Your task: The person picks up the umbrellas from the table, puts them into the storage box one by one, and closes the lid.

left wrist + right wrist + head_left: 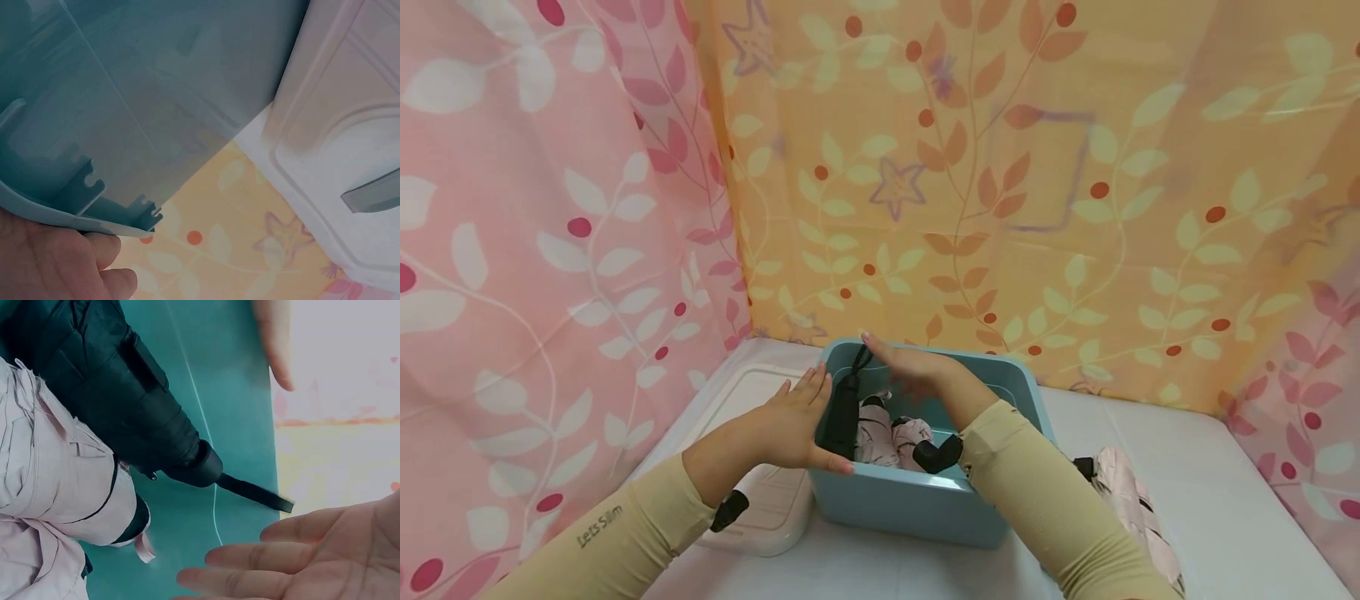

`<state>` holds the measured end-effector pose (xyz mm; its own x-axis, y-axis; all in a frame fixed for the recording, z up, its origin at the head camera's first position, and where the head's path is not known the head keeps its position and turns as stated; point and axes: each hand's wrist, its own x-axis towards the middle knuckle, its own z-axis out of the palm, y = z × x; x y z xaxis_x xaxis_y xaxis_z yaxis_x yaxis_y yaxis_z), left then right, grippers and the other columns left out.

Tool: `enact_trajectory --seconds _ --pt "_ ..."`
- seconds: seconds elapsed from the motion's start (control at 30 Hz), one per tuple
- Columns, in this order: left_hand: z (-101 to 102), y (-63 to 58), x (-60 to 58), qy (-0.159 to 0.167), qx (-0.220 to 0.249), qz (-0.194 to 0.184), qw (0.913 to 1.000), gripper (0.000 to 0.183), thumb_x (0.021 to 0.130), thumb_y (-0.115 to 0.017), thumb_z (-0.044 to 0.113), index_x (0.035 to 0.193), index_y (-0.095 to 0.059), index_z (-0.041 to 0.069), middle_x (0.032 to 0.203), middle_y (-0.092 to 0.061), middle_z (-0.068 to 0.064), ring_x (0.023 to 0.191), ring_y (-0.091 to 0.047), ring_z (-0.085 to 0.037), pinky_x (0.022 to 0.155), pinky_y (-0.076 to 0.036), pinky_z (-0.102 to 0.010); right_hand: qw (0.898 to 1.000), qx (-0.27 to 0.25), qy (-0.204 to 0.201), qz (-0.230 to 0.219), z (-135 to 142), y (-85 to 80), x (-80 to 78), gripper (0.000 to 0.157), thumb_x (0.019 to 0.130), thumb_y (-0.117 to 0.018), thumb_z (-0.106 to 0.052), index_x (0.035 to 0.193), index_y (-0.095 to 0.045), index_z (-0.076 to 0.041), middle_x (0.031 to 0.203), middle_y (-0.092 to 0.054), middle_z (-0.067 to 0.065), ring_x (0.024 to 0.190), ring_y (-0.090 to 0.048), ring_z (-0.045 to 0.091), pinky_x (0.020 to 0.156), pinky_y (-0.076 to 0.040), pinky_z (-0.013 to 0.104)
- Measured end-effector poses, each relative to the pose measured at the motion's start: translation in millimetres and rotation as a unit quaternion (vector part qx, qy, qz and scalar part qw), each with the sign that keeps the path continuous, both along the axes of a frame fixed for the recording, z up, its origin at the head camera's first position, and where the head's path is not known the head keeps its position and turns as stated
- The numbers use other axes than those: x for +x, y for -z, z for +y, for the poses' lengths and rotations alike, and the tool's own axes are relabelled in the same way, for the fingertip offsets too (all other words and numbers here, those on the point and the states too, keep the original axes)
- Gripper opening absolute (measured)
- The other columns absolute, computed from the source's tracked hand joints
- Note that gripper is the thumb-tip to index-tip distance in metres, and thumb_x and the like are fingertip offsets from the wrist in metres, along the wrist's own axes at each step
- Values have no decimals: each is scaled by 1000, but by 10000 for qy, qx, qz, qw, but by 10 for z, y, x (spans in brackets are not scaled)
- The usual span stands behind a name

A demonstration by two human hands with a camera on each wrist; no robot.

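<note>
A blue plastic bin (917, 504) stands on the white table with several folded umbrellas inside. Against its left wall leans a black folded umbrella (119, 387), its wrist strap (256, 492) reaching up to the rim. Beside it lie two pale pink folded umbrellas (876, 435). My left hand (790, 425) rests at the bin's left rim, fingers straight and thumb along the near edge. Over the bin's far left part, my right hand (917, 371) is held with fingers extended and nothing in its palm; in the right wrist view its fingertips (194, 578) are close to the black umbrella's strap.
A white lid (767, 508) with a grey latch (375, 194) lies to the left of the bin. Another pink folded umbrella (1131, 508) lies on the table to the right, beside my right forearm. Patterned curtains (970, 275) enclose the back and sides.
</note>
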<state>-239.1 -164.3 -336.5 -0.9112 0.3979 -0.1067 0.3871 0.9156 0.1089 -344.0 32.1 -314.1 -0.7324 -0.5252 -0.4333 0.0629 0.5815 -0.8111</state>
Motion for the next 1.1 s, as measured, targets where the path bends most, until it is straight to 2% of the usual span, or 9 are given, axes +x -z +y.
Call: enact_trajectory --seconds 0.1,0.33,0.63,0.8,0.97,1.1 --pt "-4 4 -3 10 -15 28 10000 129 58 -39 89 145 -7 -2 151 5 -18 139 6 -30 108 -8 -54 9999 -100 -51 80 10 -21 9 96 76 -27 -81 148 -12 -19 147 -17 27 129 -19 53 95 -22 68" --pt "-12 31 -26 -28 -40 18 10000 130 57 -36 91 145 -6 0 152 6 -17 139 7 -29 108 -8 -54 9986 -363 -264 273 40 -132 56 86 81 -22 -77 148 -9 -25 152 -8 14 130 -15 52 95 -21 68" --pt "-7 27 -16 -63 -9 0 10000 130 57 -39 90 145 -7 0 152 5 -16 139 7 -29 108 -8 -54 9970 -600 -180 456 202 -332 144 83 87 -25 -69 148 -12 -15 149 -14 22 132 -21 46 101 -25 58" --pt "-11 25 -2 -99 39 -37 9999 129 57 -41 89 146 -6 1 152 6 -15 139 6 -29 108 -7 -53 9938 -724 -229 817 459 -453 184 79 90 -31 -62 147 -16 -9 148 -18 22 132 -22 43 102 -28 54" --pt "-11 24 3 -122 75 -84 9999 129 58 -42 89 146 -4 3 152 8 -13 139 7 -27 109 -6 -53 9891 -708 -31 1294 833 -550 257 78 91 -42 -55 145 -18 -4 147 -22 21 132 -24 41 103 -27 54" --pt "-10 28 2 -103 57 -45 9999 129 57 -41 89 146 -4 2 152 7 -14 139 7 -28 109 -7 -53 9839 -581 153 1681 1194 -597 344 75 92 -44 -51 145 -19 -4 146 -23 22 132 -25 41 103 -25 55"
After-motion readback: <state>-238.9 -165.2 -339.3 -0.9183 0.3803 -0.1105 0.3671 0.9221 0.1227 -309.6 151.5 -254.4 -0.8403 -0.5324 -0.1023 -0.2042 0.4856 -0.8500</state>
